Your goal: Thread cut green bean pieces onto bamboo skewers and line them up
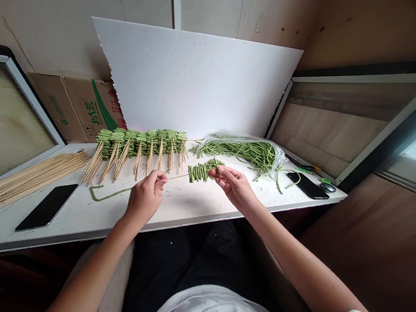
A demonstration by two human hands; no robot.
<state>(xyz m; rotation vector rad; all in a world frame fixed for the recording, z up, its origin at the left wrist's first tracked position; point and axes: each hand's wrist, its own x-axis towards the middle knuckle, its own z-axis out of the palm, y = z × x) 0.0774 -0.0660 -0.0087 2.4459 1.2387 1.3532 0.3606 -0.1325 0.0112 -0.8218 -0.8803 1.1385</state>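
My left hand [146, 196] pinches the end of a bamboo skewer [176, 176], which runs to the right through a zigzag-folded green yardlong bean [199, 172]. My right hand [233, 185] is shut on the folded bean at the skewer's far end, and its fingers hide the tip. A single loose long bean [108, 193] lies on the white table [89, 219] left of my left hand. Finished bean skewers [140, 143] stand in a tight row beyond my hands, with their sticks pointing toward me.
A pile of loose skewers [29, 179] lies at the left, near a black phone [46, 207]. At the right are a plastic bag of long beans [239, 154], another phone [308, 185], and a mouse [328, 187]. A white foam board [193, 74] leans behind.
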